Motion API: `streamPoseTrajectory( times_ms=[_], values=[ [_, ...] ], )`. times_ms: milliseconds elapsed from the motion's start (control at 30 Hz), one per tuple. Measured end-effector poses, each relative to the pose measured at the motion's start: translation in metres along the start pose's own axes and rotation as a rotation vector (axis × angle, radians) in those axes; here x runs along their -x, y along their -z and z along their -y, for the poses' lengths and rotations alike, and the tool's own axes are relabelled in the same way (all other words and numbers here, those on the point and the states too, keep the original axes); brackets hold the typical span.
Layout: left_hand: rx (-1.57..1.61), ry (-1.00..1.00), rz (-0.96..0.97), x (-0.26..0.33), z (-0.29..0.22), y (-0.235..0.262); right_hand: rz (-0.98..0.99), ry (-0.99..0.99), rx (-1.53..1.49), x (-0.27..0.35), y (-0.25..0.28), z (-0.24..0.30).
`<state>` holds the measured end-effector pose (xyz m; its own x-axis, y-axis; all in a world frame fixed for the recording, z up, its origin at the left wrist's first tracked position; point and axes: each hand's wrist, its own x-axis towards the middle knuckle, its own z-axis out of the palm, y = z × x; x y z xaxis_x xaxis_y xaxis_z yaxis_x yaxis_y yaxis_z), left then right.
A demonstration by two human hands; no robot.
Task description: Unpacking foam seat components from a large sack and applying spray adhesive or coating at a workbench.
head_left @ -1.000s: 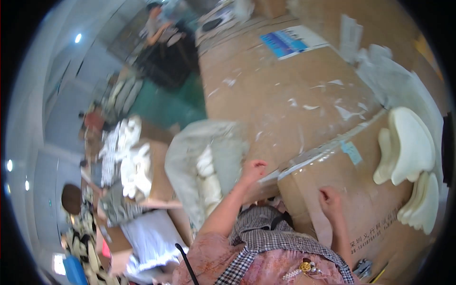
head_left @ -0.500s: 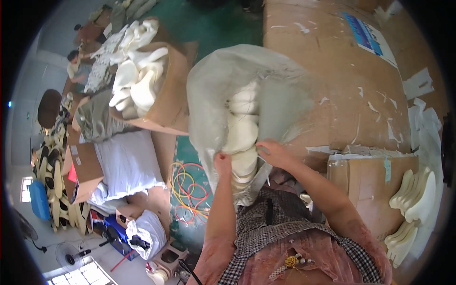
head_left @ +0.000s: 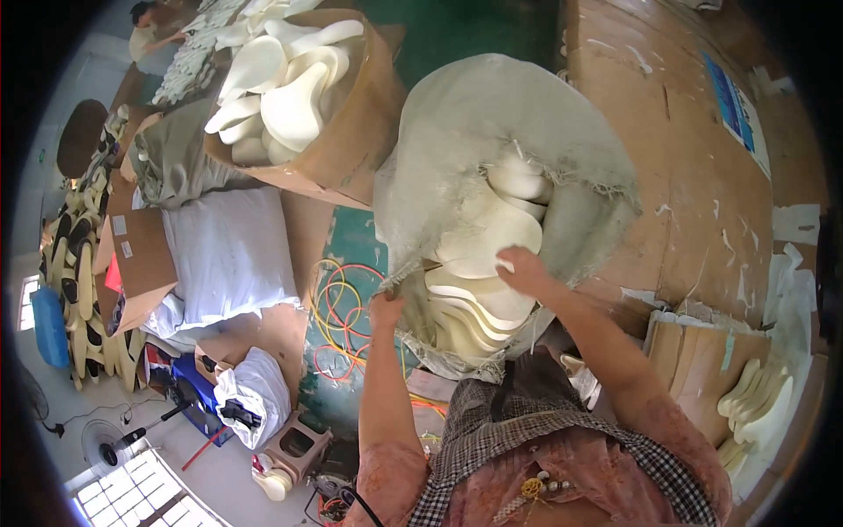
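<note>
A grey-green woven sack point(head_left: 500, 97) with a frayed mouth lies in front of me, its mouth spread wide. Stacked inside are several cream-white, insole-shaped pieces point(head_left: 479, 307), with more curved ones behind them. My left hand point(head_left: 385, 309) is closed on the sack's left edge and pulls it outward. Over the pieces, my right hand point(head_left: 527, 270) touches the face of an upper one; its fingers are loosely bent, and their undersides are hidden.
A cardboard box point(head_left: 351, 167) heaped with similar white pieces stands far left of the sack. Large cardboard point(head_left: 650, 158) spreads to the right, with a carton point(head_left: 694, 351) nearer me. Coiled hoses point(head_left: 338, 312) lie on the green floor beside a white sack point(head_left: 233, 272). A person point(head_left: 145, 35) sits far left.
The sack's mouth has widened, showing more of the stacked pieces. My left hand has moved left and down with the edge; my right hand has moved onto the pieces. The view has shifted.
</note>
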<state>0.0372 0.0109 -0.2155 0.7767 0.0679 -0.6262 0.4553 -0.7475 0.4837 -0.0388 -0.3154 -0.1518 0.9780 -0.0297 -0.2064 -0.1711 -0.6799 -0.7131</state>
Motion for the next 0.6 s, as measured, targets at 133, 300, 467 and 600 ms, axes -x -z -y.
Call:
streamPoseTrajectory(
  times_ms=[133,300,467,600],
  values=[
    [-0.099,-0.059,-0.023,0.020,-0.007,0.019,0.239,-0.119,0.273,-0.024,-0.008,0.011],
    [0.947,0.036,0.045,0.073,0.039,0.075,0.179,-0.214,0.643,0.025,-0.015,-0.010],
    [1.340,0.244,-0.089,0.095,0.079,0.125,0.174,-0.427,0.456,0.047,-0.019,-0.036],
    [0.865,0.018,0.427,0.130,0.008,0.110,0.123,-0.061,-0.070,0.044,-0.028,-0.001]
  ],
)
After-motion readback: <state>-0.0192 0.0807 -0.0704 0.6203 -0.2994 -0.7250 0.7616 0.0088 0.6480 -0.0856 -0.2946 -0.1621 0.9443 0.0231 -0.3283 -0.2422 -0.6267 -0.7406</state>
